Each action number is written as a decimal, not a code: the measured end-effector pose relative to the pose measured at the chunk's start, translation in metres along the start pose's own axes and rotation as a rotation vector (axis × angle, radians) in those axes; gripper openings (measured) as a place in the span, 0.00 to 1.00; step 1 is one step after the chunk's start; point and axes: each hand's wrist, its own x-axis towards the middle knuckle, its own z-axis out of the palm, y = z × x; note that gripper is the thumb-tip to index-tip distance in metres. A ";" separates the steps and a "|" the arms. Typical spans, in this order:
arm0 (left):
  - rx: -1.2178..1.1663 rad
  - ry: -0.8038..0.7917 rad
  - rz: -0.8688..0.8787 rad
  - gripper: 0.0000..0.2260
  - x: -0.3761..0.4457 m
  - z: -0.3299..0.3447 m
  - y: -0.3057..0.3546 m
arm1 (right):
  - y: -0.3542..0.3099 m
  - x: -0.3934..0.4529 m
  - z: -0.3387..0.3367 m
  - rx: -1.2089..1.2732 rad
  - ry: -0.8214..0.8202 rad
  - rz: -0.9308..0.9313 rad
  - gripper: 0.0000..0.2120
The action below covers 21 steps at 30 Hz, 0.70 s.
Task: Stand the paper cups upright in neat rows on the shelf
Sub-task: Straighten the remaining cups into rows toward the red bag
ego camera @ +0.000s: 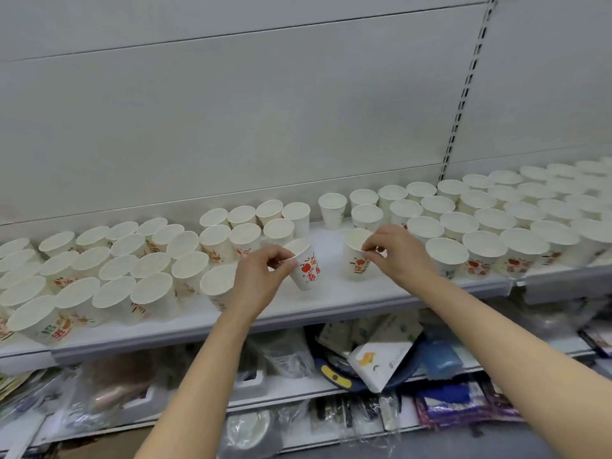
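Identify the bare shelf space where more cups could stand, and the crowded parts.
Bare shelf lies between and before the left hand and right hand. The left cluster and right rows are packed.

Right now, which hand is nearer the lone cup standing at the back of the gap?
Right. The right hand pinches a front cup's rim just below and right of the lone cup; the left hand, holding a tilted cup, sits farther down-left.

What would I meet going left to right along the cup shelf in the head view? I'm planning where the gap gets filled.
Left block of cups → left hand → tilted cup it holds → upright cup pinched at the rim → right hand → right block of cups.
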 end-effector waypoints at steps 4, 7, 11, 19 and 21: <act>0.102 -0.042 0.021 0.01 0.036 0.040 0.007 | 0.034 -0.004 -0.012 -0.116 0.008 -0.006 0.01; 0.218 -0.053 0.029 0.03 0.065 0.058 0.011 | 0.047 -0.003 -0.011 -0.173 0.025 -0.081 0.03; 0.354 -0.074 0.006 0.01 0.094 0.072 0.010 | 0.059 0.000 -0.009 -0.230 0.032 -0.127 0.04; 0.510 -0.153 0.021 0.05 0.122 0.099 0.012 | 0.071 0.004 -0.009 -0.156 0.050 -0.211 0.08; 0.505 -0.162 0.034 0.06 0.125 0.104 0.013 | 0.073 0.006 -0.008 -0.139 0.062 -0.228 0.07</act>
